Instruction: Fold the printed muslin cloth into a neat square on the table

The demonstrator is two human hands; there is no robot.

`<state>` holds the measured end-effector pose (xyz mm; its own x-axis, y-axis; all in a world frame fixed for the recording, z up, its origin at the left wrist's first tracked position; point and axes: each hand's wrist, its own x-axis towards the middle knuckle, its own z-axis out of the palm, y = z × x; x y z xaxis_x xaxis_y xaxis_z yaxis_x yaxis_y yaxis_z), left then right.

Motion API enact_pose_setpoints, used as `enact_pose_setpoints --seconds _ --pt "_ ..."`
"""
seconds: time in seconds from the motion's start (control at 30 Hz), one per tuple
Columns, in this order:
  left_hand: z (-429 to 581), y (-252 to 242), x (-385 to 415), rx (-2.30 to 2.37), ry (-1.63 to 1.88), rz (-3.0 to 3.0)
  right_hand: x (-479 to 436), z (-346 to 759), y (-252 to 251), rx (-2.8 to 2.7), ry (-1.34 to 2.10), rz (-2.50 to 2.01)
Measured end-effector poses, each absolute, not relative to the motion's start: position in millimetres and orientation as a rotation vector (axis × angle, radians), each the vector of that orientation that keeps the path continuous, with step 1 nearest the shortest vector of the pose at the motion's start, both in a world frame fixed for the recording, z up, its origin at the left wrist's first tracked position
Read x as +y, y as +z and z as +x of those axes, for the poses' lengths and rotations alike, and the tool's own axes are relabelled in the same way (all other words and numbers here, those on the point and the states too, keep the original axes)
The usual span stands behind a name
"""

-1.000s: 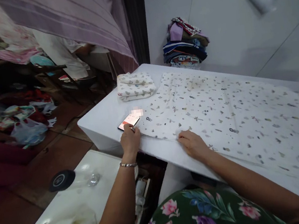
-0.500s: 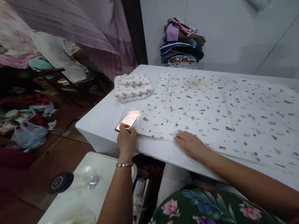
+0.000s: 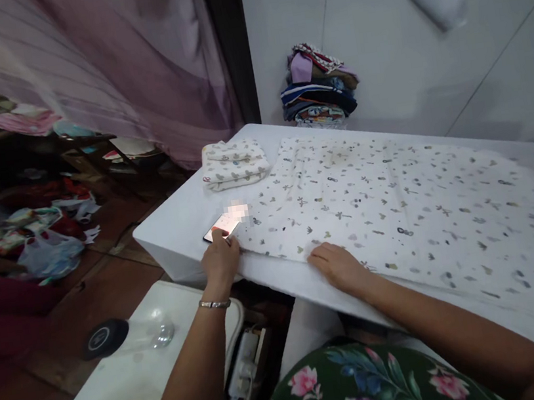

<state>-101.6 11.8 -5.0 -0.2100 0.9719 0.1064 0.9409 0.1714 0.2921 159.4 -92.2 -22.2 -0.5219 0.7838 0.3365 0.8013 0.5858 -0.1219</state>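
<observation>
My left hand [image 3: 220, 263] is at the near left of the white table, fingers curled on the near end of a smartphone [image 3: 223, 226]. The phone's screen is lit, part of it blurred out, and it is by the left edge of a spread white cloth [image 3: 373, 211] with small printed motifs. My right hand [image 3: 339, 268] rests palm down on the cloth's near edge, its fingers stretched out and holding nothing. A folded cloth [image 3: 235, 165] with a similar print sits just beyond the phone.
The white table [image 3: 170, 217] stands against a pale wall. A stack of folded clothes [image 3: 318, 87] rises at its far side. To my left are a low white surface [image 3: 123, 379] with a clear jar [image 3: 159, 331] and a dark round lid [image 3: 105, 338], plastic bags [image 3: 50, 250] and a purple curtain [image 3: 168, 61].
The view has shifted slightly, and the curtain now covers more of the person in white at the left. Both hands stay at the phone and the cloth edge.
</observation>
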Motion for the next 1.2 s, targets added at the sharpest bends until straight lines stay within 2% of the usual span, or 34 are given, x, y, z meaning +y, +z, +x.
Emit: enact_pose_setpoints --seconds 0.3,0.43,0.57,0.77,0.87,0.97,1.1,1.2 --pt "-106 5 13 2.291 0.193 2.009 -94 146 -42 -2.473 -0.079 -1.326" --pt "-89 9 5 2.239 0.494 2.336 -93 142 -46 -2.465 -0.084 -1.336" --pt "-61 -9 -2 1.727 0.534 2.725 -93 142 -39 -2.509 -0.025 -1.354" --pt "-58 -35 3 1.683 0.609 2.666 -78 154 -12 -2.478 0.404 -1.218" --pt "-63 -39 5 1.664 0.649 2.622 -43 178 -11 -2.466 0.417 -1.146" --pt "-65 -41 7 1.685 0.631 2.573 12 232 -18 -2.54 0.451 -1.353" --pt "-67 -44 8 1.692 0.63 2.537 74 317 -19 -2.29 0.37 -1.975" --pt "-69 -47 6 1.673 0.673 2.528 95 339 -15 -2.187 0.44 -1.966"
